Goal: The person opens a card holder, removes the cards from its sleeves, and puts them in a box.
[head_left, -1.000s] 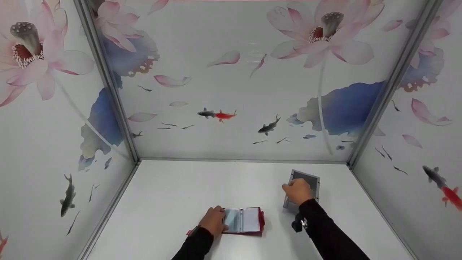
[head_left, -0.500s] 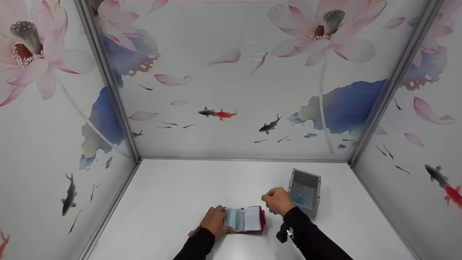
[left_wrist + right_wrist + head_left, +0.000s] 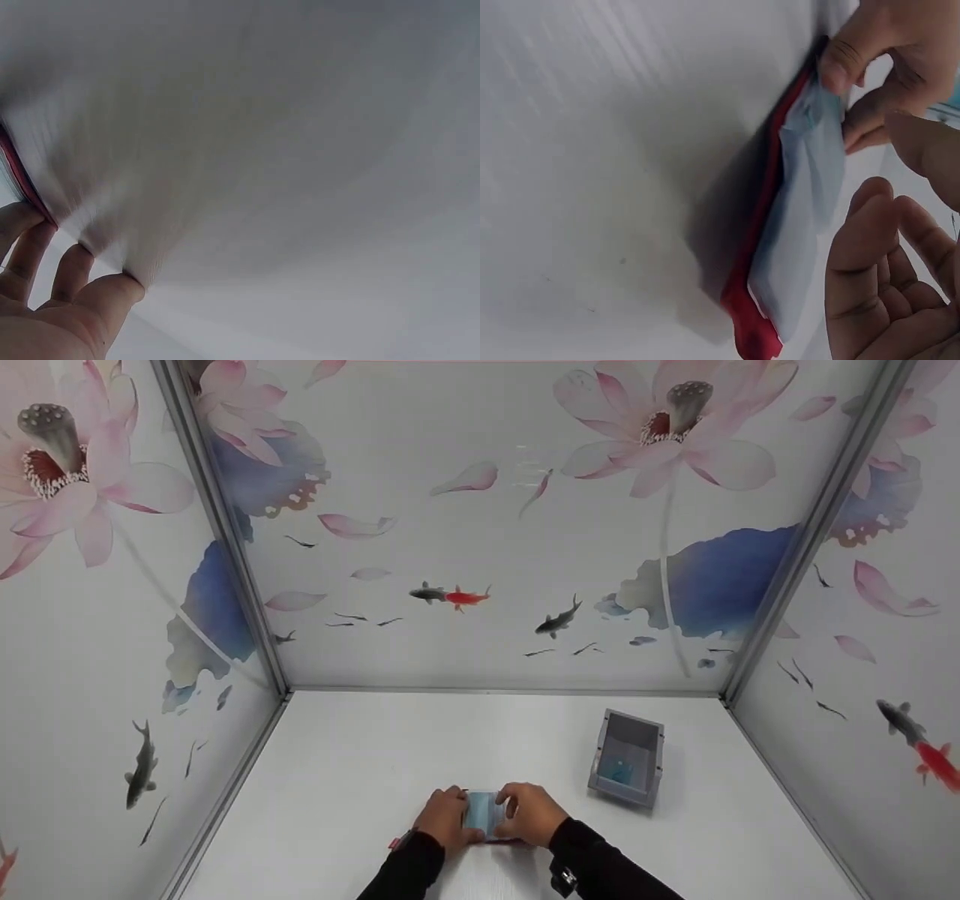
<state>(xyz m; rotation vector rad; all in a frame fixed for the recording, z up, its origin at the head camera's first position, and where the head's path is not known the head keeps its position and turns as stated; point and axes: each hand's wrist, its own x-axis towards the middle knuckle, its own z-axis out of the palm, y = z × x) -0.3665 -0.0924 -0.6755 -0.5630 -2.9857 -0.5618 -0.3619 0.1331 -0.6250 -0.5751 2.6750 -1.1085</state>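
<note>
A card holder with a red cover (image 3: 769, 187) and clear sleeves (image 3: 481, 814) lies spread on the white table. My left hand (image 3: 444, 817) grips its left edge, the thumb (image 3: 836, 71) over the sleeves. In the left wrist view only a red corner of the cover (image 3: 24, 176) shows by the fingers. My right hand (image 3: 531, 815) is over the right half, hiding much of it in the head view. In the right wrist view its thumb (image 3: 862, 259) and forefinger are bent with a gap between them, beside the pale sleeve pages (image 3: 789, 232), holding nothing visible.
A grey open-topped box (image 3: 651, 799) stands to the right, with a small bluish clear item (image 3: 617, 769) at its bottom. Printed panels with lotus flowers and fish (image 3: 420, 652) enclose the table (image 3: 390, 735) at the back and both sides.
My right hand has moved left and towards me, from over the grey box to the card holder's right half. The box's inside came into view. My left hand stays on the holder.
</note>
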